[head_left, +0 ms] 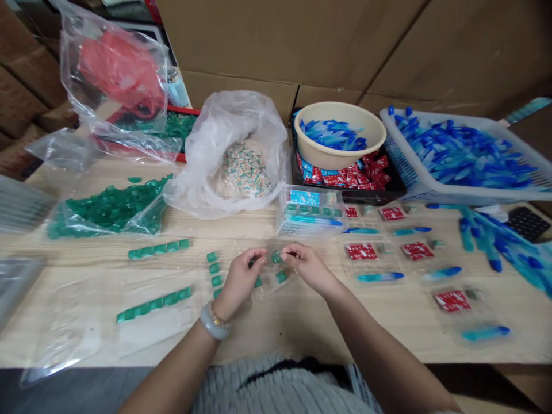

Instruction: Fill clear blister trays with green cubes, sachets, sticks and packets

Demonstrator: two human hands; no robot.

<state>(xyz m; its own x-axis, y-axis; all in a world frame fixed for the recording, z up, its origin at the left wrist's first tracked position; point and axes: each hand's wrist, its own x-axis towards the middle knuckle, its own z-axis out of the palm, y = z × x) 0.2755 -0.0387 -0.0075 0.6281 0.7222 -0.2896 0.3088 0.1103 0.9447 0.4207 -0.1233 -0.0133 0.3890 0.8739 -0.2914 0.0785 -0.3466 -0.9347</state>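
Note:
My left hand point(245, 275) is closed in a pinch, with a bit of dark green showing between thumb and fingers. Opposite it, my right hand point(308, 265) has thumb and fingertips pressed together beside a small translucent green piece point(276, 256). Whatever those right fingertips hold is too small to make out. Under both hands lies a clear plastic tray, its outline faint. Another green block point(281, 277) sits just below the right fingers. Left of my left hand, several green blocks point(216, 280) stand in a column, and two green rows point(159, 248) lie further left.
A bag of green pieces point(112, 210) and a white bag of small tiles point(245, 172) stand behind. Stacked filled clear boxes point(308, 211) are near the beige bowl point(340, 158). A white basket point(474, 187) holds blue pen-like sticks. Trays with red packets point(361, 251) spread rightward.

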